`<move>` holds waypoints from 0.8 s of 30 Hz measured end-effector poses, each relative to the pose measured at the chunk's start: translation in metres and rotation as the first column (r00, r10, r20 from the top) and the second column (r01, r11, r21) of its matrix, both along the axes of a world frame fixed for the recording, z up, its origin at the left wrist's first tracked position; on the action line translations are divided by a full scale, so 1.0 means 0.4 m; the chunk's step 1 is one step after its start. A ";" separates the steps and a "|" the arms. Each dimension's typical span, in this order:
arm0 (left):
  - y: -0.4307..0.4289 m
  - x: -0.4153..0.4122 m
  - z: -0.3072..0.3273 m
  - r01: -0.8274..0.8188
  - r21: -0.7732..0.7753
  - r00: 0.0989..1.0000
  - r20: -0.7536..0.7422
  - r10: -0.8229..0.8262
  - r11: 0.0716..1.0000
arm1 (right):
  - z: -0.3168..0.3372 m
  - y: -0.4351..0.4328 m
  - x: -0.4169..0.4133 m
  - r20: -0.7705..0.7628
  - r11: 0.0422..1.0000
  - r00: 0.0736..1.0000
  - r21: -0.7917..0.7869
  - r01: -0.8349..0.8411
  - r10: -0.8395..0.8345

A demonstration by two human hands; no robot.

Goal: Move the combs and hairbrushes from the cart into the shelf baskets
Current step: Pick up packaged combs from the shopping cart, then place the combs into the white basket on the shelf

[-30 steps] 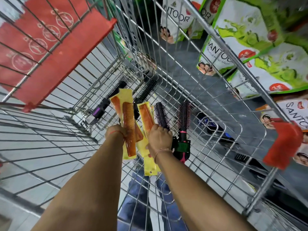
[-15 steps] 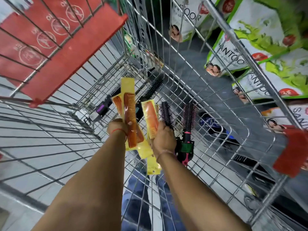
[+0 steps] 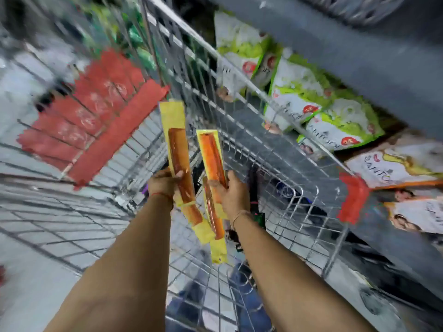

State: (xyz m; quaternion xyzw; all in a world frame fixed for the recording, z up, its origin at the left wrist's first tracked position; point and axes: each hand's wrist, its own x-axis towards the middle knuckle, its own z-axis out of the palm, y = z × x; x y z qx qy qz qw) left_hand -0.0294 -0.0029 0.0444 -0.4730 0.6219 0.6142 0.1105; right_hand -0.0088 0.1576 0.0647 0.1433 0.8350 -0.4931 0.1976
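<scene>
My left hand [image 3: 161, 186] is shut on brown combs in yellow packaging [image 3: 178, 149], held upright above the wire cart [image 3: 242, 77]. My right hand [image 3: 233, 195] grips orange combs in yellow packaging [image 3: 212, 156], just right of the others. A dark hairbrush with a green handle [image 3: 257, 212] shows behind my right wrist; whether my hand holds it, I cannot tell. The whole view is motion-blurred.
A red seat flap [image 3: 96, 121] hangs at the cart's left. Green and white soap packs [image 3: 299, 92] fill the shelf on the right, under a grey shelf edge [image 3: 359, 68]. A grey mesh basket [image 3: 354, 6] sits at the top. Red corner guard [image 3: 353, 197] marks the cart rim.
Both hands have risen with their combs, up out of the cart's floor. The view has swung up and right, bringing the shelf edge and a basket into sight.
</scene>
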 end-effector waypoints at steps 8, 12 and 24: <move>0.013 -0.062 0.375 0.462 0.005 0.844 -0.309 -0.437 0.887 | 0.352 0.091 0.015 -0.363 0.945 0.890 0.064 0.320 -0.277; 0.186 -0.111 0.618 0.651 0.088 0.648 -0.581 -0.492 0.754 | 0.532 0.191 0.090 -0.542 0.844 0.688 -0.079 0.530 -0.483; 0.906 0.029 0.975 0.906 0.251 0.381 -0.837 -0.394 0.342 | 0.853 0.770 0.305 -0.743 0.441 0.099 -0.280 0.853 -0.662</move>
